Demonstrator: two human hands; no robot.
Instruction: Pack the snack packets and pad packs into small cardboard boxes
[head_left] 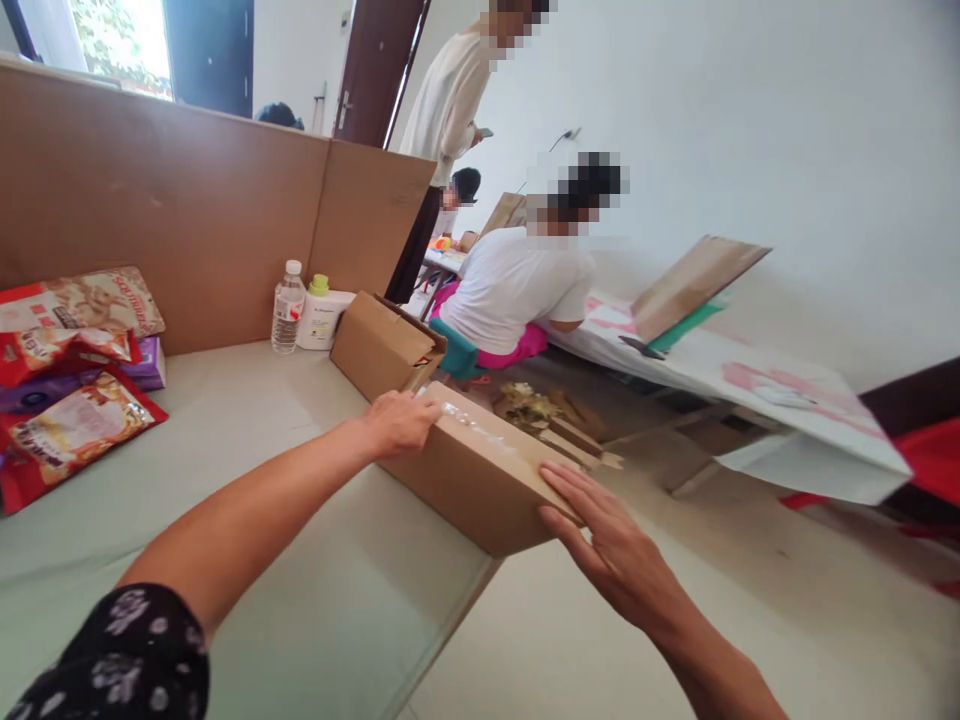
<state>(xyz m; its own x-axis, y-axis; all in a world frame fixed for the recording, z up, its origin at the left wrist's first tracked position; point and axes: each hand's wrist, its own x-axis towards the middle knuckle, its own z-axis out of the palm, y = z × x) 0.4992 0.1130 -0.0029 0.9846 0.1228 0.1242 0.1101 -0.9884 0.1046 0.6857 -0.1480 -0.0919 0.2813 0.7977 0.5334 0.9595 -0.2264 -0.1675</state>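
A closed brown cardboard box [465, 480] lies along the table's right edge. Shiny clear tape [480, 425], wrinkled in places, runs over its top. My left hand [401, 422] is at the box's far end, its fingers curled closed against the top edge beside the tape. Whatever is between those fingers, if anything, is hidden. At the near end, my right hand [600, 535] lies against the corner, fingers stretched over the top and thumb lower on the side. Just beyond is a second cardboard box [386, 345], its flap slightly raised.
A water bottle [287, 310] and a white bottle with a green cap [324, 315] stand by a cardboard screen [225, 220]. Snack packets [82, 430] lie left on the table [300, 600]. A seated person [517, 290] works at another table [787, 400]; scraps litter the floor.
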